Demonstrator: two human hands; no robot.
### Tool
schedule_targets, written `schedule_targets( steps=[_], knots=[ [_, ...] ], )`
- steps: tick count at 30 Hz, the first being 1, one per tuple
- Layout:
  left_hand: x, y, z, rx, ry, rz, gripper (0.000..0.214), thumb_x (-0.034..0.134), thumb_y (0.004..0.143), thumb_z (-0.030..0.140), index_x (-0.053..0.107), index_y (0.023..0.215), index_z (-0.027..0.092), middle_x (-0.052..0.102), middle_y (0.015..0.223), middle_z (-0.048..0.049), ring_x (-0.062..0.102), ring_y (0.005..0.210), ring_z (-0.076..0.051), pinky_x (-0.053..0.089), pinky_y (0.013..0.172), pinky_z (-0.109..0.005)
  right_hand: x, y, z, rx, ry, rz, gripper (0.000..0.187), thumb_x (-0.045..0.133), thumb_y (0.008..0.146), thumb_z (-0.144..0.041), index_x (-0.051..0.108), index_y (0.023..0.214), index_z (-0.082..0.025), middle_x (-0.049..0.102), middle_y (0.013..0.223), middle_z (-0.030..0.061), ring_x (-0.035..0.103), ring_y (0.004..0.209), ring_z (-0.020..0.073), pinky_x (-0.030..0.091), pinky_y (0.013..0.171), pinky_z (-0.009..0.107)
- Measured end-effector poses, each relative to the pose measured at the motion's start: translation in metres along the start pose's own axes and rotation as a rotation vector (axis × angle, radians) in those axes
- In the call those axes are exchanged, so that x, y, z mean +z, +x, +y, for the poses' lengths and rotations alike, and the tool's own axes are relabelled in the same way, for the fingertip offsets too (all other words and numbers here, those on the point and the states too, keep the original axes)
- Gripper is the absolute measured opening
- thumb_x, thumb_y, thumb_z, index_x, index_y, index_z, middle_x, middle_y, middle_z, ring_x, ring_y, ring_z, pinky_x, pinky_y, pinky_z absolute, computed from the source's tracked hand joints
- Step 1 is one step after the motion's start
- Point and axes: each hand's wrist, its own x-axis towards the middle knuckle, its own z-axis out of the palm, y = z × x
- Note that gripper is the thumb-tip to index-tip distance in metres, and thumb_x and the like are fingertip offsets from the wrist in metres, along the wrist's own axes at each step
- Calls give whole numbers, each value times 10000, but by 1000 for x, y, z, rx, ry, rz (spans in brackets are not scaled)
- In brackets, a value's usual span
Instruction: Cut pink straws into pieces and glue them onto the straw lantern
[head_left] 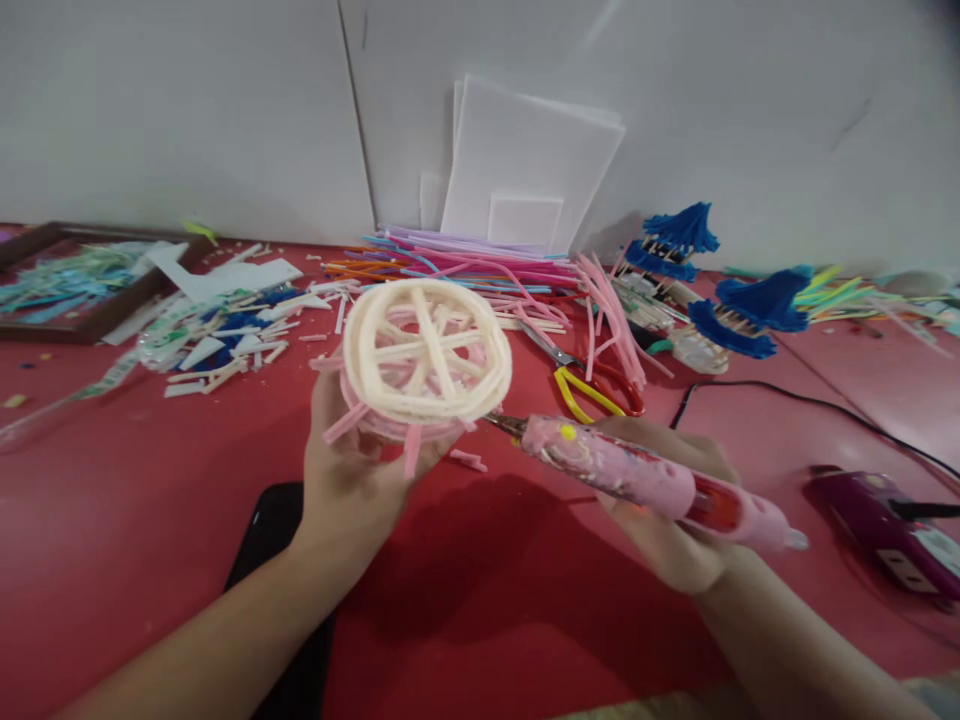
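My left hand is closed round the underside of a round craft piece, built from cream and pink fuzzy pipe cleaners. Its cream top is a ring crossed by spokes, and short pink ends stick out below the rim. In my right hand is a pink glue gun, its fingers wrapped round the body. The metal nozzle points left and meets the lower right edge of the piece; whether it touches cannot be made out. My left fingertips are hidden behind the piece.
Scissors with red and yellow handles lie beyond the glue gun. Pipe cleaners line the wall, near blue-roofed models. Scraps and a wooden frame are left, a black phone near my left arm, a purple power strip right.
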Motion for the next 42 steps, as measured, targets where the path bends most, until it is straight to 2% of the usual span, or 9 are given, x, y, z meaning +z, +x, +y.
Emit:
schedule_targets(
  steps=[4, 10, 13, 18, 24, 28, 35, 42],
  knots=[
    [-2, -2, -2, -20, 52, -21, 710, 827, 588, 229, 484, 1206, 300, 592, 1346, -32, 575, 1223, -303, 519, 1014, -419, -1, 6, -4, -121, 30, -52, 225, 495, 690, -112, 561, 875, -222, 602, 653, -8, 564, 474, 137, 441, 403, 253],
    [-1, -1, -4, 92, 67, -40, 787, 832, 604, 220, 457, 1288, 323, 507, 1432, -44, 543, 1260, -300, 549, 971, -392, -1, 9, -4, -131, 3, -70, 200, 491, 689, -115, 522, 857, -220, 585, 655, -4, 555, 480, 125, 440, 403, 235],
    [-1, -1, -5, 120, 68, -53, 775, 829, 618, 209, 458, 1287, 335, 515, 1415, -36, 542, 1259, -290, 555, 967, -390, -1, 7, -4, -101, 2, -75, 184, 488, 698, -115, 519, 847, -220, 570, 637, -10, 537, 465, 119, 425, 403, 233],
    [-2, 0, -9, 187, 62, -22, 794, 866, 560, 220, 494, 1253, 331, 548, 1356, -50, 573, 1213, -321, 603, 884, -430, -3, 6, -6, -34, 18, -92, 127, 488, 705, -138, 497, 799, -224, 547, 601, -13, 543, 468, 133, 406, 412, 244],
    [-3, -1, -11, 172, 47, -16, 797, 858, 567, 197, 494, 1263, 332, 548, 1347, -53, 571, 1215, -323, 588, 917, -445, -3, 7, -9, 4, 33, -72, 104, 499, 712, -152, 430, 699, -228, 485, 531, -20, 506, 431, 128, 354, 387, 252],
    [-2, 0, -11, 172, 78, -1, 788, 855, 565, 203, 498, 1254, 336, 552, 1346, -55, 566, 1218, -331, 616, 848, -421, -2, 7, -10, 56, 31, -50, 113, 495, 710, -165, 410, 680, -235, 460, 509, -30, 471, 405, 122, 320, 372, 258],
    [-3, 1, -11, 211, 80, -13, 784, 855, 568, 195, 510, 1250, 368, 507, 1396, -29, 508, 1279, -336, 528, 1006, -501, -5, 6, -10, 53, -2, -79, 107, 491, 708, -146, 445, 712, -243, 486, 537, -25, 456, 419, 123, 342, 374, 255],
    [-2, 1, -10, 193, 49, -4, 777, 846, 569, 151, 532, 1241, 383, 518, 1379, -14, 534, 1257, -318, 566, 970, -463, -7, 6, -12, 69, -9, -97, 82, 485, 700, -147, 465, 709, -227, 503, 550, -23, 435, 411, 107, 322, 367, 245]
  ],
)
